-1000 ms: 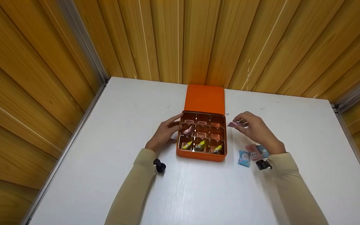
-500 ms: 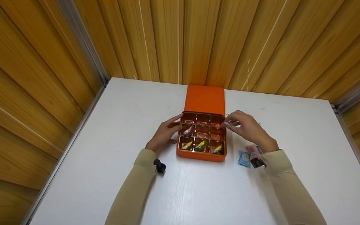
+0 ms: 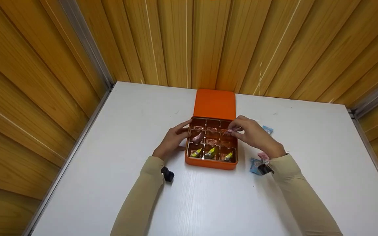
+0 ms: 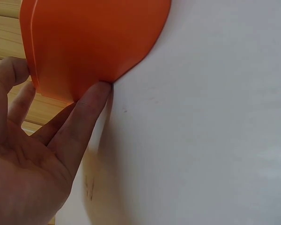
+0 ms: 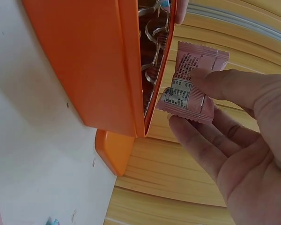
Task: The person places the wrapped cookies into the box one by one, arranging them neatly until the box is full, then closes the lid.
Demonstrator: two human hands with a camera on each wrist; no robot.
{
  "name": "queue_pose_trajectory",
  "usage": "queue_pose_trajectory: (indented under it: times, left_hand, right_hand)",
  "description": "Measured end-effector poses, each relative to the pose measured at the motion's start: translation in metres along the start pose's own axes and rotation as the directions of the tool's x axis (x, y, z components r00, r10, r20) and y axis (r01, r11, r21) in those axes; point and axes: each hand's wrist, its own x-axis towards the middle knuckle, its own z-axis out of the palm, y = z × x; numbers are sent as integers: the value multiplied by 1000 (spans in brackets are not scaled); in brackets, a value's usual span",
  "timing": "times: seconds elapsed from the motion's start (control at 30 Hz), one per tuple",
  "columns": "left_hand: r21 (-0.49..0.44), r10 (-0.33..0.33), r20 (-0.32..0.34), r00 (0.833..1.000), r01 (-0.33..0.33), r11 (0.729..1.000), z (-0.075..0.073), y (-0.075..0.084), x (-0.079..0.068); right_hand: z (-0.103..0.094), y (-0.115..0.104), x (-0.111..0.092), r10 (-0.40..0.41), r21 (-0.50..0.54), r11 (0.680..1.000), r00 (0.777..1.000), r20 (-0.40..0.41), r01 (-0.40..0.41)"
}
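Spread left hand point(image 3: 172, 141) touches the orange box point(image 3: 211, 163), right hand point(image 3: 254, 133) pinching a pink packet point(image 5: 184, 86) above

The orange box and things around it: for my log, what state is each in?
Orange box: open, partly filled.
Lid: off the box's top, behind it.
Left hand: touching the box's side.
Right hand: pinching the held pink packet.
Held pink packet: wrapped, above the box.
Boxed pink packet: in the middle-left compartment.
Yellow-green packets: one per front compartment.
Loose blue packets: on the table.
Loose pink packet: partly hidden.
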Motion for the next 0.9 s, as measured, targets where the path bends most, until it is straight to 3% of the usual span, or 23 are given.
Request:
queue_pose_trajectory:
  times: [0.5, 0.9]
  left_hand:
    - [1, 6, -1, 1000, -6, 1000, 0, 1, -1]
    - [-2, -8, 8, 1000, 8, 1000, 0, 1, -1]
  right_hand:
    - [9, -14, 13, -15, 10, 1000, 997, 76, 15]
    - [16, -20, 22, -64, -57, 996, 990, 122, 72]
